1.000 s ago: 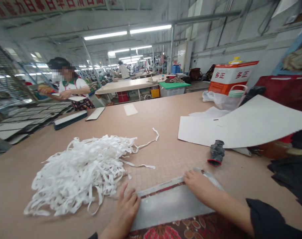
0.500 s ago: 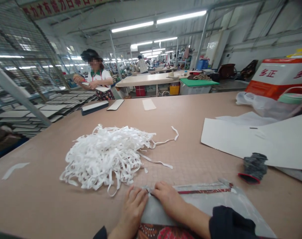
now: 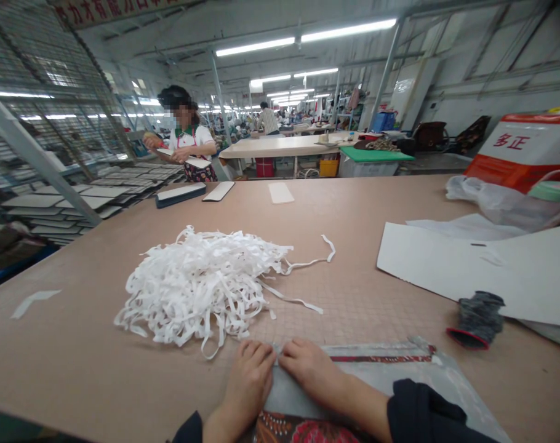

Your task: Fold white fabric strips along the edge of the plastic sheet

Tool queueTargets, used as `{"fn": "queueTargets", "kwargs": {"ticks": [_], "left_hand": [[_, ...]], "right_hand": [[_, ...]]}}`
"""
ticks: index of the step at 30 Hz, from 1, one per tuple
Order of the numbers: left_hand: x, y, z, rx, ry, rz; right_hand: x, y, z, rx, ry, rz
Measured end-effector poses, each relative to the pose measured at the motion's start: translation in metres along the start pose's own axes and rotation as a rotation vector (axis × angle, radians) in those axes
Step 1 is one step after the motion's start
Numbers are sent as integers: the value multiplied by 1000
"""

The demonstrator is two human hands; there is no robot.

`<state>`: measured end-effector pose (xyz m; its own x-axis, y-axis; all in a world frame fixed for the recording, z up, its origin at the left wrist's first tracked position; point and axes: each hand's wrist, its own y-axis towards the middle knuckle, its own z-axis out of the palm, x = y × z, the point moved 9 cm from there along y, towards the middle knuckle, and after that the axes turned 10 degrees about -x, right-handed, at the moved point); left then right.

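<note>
Side by side at the front of the table, my left hand and my right hand both have their fingers curled down on the far edge of a grey fabric piece. Their thumbs and fingertips pinch the folded edge near its left corner, though the fingertips are partly hidden. A dark red patterned strip shows along the folded edge to the right. Brown floral cloth appears nearest to me, below the hands. Just beyond my left hand lies a tangled heap of white tape.
White card sheets and a dark knitted glove lie on the right. Behind them are a plastic bag and an orange-and-white box. Flat pale panels sit at the far edge, where a co-worker holds a panel.
Both hands stay at the folded edge, their fingertips shifting slightly and pressing closer along it. The whole view has moved a little, so the background sits slightly farther right.
</note>
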<state>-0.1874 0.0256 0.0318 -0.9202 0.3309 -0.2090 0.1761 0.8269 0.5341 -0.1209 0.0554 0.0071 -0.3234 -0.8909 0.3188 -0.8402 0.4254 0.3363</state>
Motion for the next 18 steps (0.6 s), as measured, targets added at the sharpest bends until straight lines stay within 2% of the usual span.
{"fn": "queueTargets", "kwargs": {"ticks": [3,6,11,18], "left_hand": [[4,1,-3,15,-27,-74],[6,-2,-3,-25,-31,-94],[5,-7,-4,-113,-12,-104],[-2,-10,-9,-165,8,-63]], "right_hand": [[-21,2,0,2,118,265],[-30,5,1,25,105,431],[-30,10,5,92,128,485],[-30,7,-3,11,384,464]]}}
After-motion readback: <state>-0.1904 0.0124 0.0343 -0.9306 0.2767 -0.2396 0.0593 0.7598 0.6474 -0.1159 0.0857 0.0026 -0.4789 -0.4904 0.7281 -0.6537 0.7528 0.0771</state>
